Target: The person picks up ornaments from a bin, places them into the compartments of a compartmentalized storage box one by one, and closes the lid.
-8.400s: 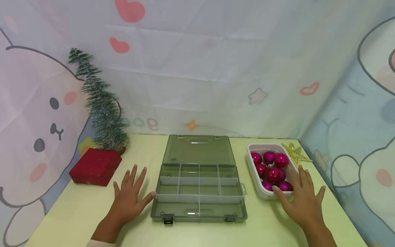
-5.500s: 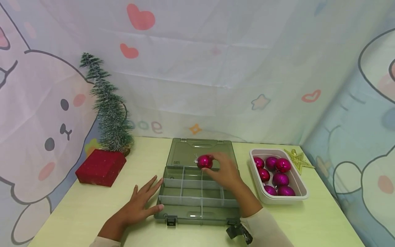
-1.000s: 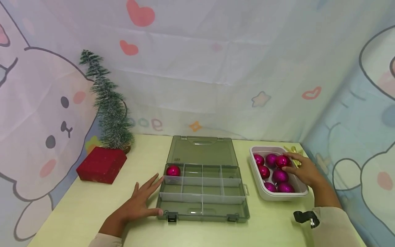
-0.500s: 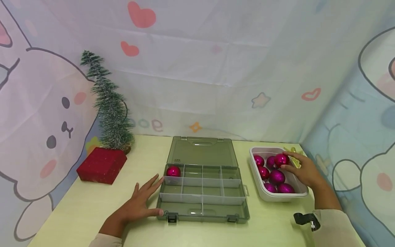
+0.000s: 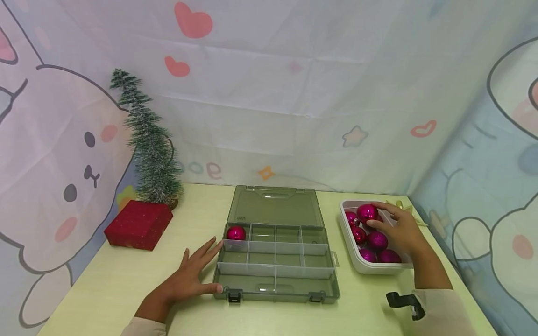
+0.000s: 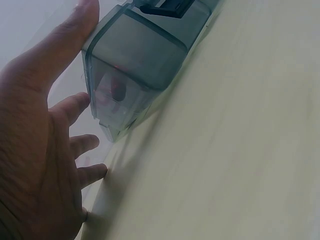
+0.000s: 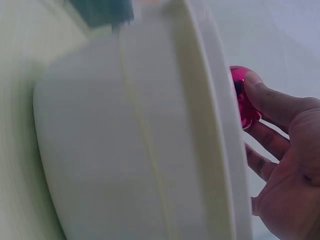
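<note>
My right hand (image 5: 401, 231) pinches a shiny magenta bauble (image 5: 367, 213) between thumb and fingers, over the far part of a white tub (image 5: 365, 268). Several more baubles, glossy and glittery like the purple one (image 5: 377, 241), lie in the tub. In the right wrist view the pinched bauble (image 7: 243, 97) shows beyond the tub's rim. My left hand (image 5: 185, 280) has its fingers spread, with fingertips and thumb at the left side of a green see-through compartment box (image 5: 275, 296), lid laid back. One glossy bauble (image 5: 236, 233) sits in its back left compartment.
A small frosted Christmas tree (image 5: 153, 158) leans at the back left, behind a red box (image 5: 138, 225). Behind the tub lies a gold star (image 5: 409, 212), partly hidden by my right hand. A printed cloth (image 5: 294, 116) hangs along the table's back edge.
Earlier, a bauble went into the box's back left compartment. My right hand then returned to the tub, took another bauble and has moved it left and slightly up. The left hand stays at the box.
</note>
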`<state>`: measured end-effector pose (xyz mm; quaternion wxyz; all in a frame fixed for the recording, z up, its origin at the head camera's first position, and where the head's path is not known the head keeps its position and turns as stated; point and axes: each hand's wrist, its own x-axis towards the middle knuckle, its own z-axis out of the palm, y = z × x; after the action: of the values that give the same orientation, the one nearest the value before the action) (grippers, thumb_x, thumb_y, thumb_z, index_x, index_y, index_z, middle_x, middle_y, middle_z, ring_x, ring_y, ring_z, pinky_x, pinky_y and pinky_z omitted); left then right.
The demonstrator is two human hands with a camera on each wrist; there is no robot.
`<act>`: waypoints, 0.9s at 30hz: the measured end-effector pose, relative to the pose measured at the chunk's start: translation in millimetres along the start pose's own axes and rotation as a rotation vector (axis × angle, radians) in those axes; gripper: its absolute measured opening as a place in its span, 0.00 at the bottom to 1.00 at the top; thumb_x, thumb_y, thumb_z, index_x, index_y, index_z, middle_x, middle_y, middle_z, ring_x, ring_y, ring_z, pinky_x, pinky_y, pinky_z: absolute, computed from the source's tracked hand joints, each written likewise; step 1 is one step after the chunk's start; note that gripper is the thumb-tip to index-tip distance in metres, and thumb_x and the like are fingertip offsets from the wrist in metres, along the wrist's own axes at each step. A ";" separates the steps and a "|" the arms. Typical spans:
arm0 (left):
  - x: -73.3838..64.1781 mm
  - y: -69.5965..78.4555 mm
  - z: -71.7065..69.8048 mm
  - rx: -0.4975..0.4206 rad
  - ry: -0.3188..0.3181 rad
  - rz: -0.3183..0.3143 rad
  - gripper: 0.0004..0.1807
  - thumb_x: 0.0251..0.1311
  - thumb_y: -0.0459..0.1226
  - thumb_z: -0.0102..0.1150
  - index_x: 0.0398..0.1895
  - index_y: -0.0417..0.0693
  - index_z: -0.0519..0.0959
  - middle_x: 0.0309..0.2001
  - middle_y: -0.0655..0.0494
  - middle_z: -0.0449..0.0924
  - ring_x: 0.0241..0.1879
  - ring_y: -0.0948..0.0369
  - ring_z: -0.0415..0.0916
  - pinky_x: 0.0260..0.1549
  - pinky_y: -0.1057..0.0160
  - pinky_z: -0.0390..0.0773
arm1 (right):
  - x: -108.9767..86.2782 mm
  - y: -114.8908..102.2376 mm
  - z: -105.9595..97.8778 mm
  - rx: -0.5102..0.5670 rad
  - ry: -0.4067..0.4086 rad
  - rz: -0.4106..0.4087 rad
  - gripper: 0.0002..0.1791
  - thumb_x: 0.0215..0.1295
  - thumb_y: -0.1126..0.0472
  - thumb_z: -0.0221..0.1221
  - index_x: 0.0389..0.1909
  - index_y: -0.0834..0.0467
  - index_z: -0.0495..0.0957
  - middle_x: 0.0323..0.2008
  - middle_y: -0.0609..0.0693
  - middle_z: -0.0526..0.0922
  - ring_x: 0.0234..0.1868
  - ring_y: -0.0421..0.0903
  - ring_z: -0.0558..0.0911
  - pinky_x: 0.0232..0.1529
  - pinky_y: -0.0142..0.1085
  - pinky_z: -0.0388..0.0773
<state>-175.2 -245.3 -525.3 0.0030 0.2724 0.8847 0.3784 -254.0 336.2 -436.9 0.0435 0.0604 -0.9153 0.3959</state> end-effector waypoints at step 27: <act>1.1 -2.9 2.0 0.008 0.006 0.003 0.59 0.65 0.64 0.71 0.90 0.50 0.55 0.87 0.30 0.50 0.82 0.22 0.51 0.65 0.07 0.28 | 11.9 -95.1 110.5 0.160 -0.054 -0.234 0.30 0.70 0.57 0.75 0.70 0.58 0.80 0.66 0.60 0.86 0.73 0.62 0.79 0.76 0.67 0.72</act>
<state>-177.0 -245.1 -528.4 -0.0011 0.2727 0.8858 0.3756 -255.4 190.1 -442.4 0.0599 0.1804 -0.8683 0.4581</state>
